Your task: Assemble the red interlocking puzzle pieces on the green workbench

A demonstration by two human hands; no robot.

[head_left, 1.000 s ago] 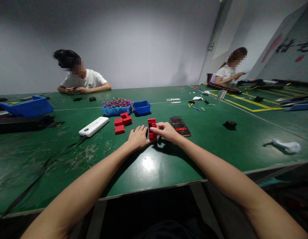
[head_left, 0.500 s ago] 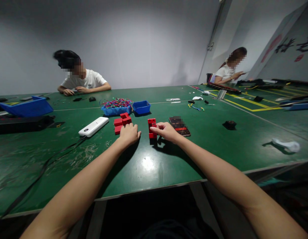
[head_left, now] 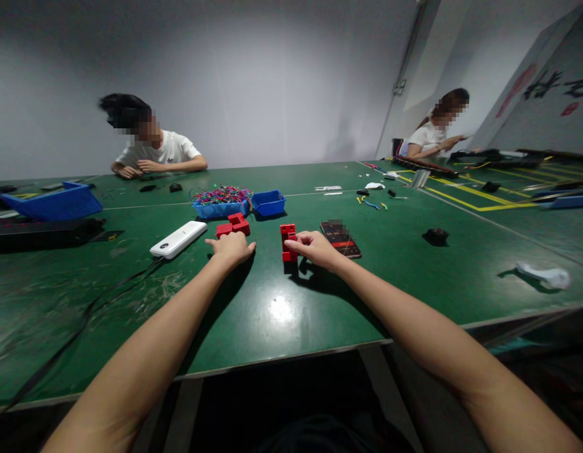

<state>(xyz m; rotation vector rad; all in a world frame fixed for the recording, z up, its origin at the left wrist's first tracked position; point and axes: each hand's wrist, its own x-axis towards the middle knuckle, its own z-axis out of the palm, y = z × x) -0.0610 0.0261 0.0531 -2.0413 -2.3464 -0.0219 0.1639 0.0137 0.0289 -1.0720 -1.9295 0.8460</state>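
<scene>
Right hand (head_left: 314, 249): look at that, grip clamped on 1 upright red block (head_left: 288, 244), out between the surface's (head_left: 291, 327) near edge and the blue bin (head_left: 268, 204)!
Left hand (head_left: 232, 248): over at the loose red blocks (head_left: 233, 226), thumb apart from the fingers; whether its grip had closed on any, I couldn't tell.
Phone (head_left: 341, 239): lay just beside the right hand.
White device (head_left: 178, 240): sat left of the left hand.
Wires (head_left: 222, 195): heaped high beyond the loose red blocks!

The left hand (head_left: 232, 248), right hand (head_left: 314, 248) and both forearms (head_left: 404, 302) are bare, with dim, dark clothing (head_left: 310, 435) nearest.
</scene>
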